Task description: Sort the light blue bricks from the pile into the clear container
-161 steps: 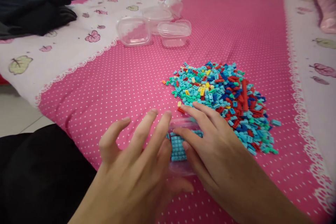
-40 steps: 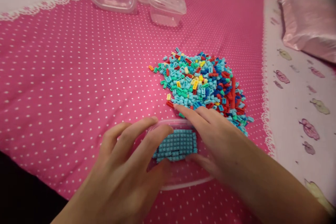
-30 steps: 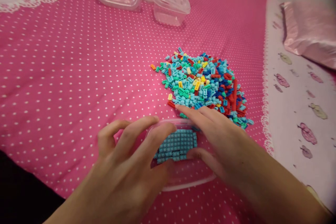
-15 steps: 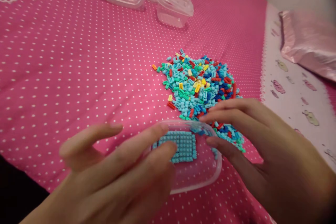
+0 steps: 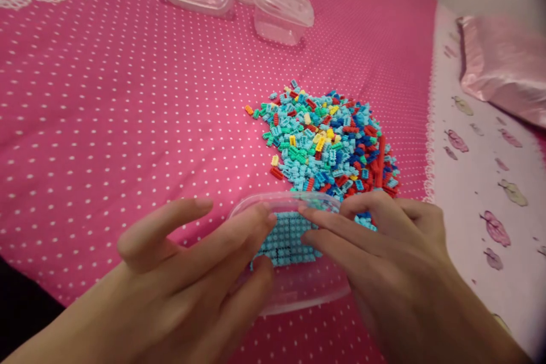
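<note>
A flat panel of light-blue toy building bricks sits over a clear plastic lid or shallow tray, in front of me. My left hand holds the panel's left side between thumb and finger, its outer finger sticking out. On the opposite side, my right hand has its fingertips and thumb on the panel's right part, covering its edge. Whether a loose small brick is pinched in the right fingers is hidden.
Just beyond the lid lies a heap of small bricks in blue, green, red and yellow. Clear plastic containers stand farther back on the pink dotted cloth. A shiny pink bag lies at the right.
My right hand has moved left from the lid's right rim onto the panel. My left thumb has shifted back to the panel's lower left edge.
</note>
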Motion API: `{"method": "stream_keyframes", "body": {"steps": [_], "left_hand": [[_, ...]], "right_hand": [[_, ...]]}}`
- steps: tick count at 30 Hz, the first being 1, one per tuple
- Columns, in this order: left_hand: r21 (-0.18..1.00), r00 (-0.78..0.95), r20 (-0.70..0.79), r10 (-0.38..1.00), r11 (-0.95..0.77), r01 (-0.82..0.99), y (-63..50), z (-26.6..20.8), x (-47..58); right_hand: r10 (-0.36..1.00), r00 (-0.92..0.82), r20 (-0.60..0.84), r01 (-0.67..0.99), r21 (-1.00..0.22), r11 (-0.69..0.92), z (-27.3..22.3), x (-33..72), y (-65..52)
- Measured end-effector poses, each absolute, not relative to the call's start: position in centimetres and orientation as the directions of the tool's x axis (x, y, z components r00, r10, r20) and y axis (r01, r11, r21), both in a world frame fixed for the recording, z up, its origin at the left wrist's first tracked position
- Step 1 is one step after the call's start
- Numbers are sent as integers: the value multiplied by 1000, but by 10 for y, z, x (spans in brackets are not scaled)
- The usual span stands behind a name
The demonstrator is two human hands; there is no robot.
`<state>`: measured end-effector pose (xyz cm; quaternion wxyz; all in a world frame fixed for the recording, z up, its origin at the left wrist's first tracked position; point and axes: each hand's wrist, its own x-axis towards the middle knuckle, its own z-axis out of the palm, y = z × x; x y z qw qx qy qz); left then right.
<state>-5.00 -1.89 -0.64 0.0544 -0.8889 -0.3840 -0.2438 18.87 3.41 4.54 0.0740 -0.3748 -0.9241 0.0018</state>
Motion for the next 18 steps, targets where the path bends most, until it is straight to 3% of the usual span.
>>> {"method": "stream_keyframes", "body": {"steps": [5, 14, 18], "left_hand": [[91, 643, 412, 646, -731, 676, -16, -4, -52], [125, 602, 428, 674, -704, 700, -20, -10, -47], [101, 597, 433, 676, -694, 713, -18, -7, -46]], "right_hand": [[707, -700, 96, 701, -91, 707, 45, 184, 34], [702, -701, 123, 691, -127, 712, 42, 183, 37], [688, -706, 166, 688, -67, 722, 46, 192, 35]]}}
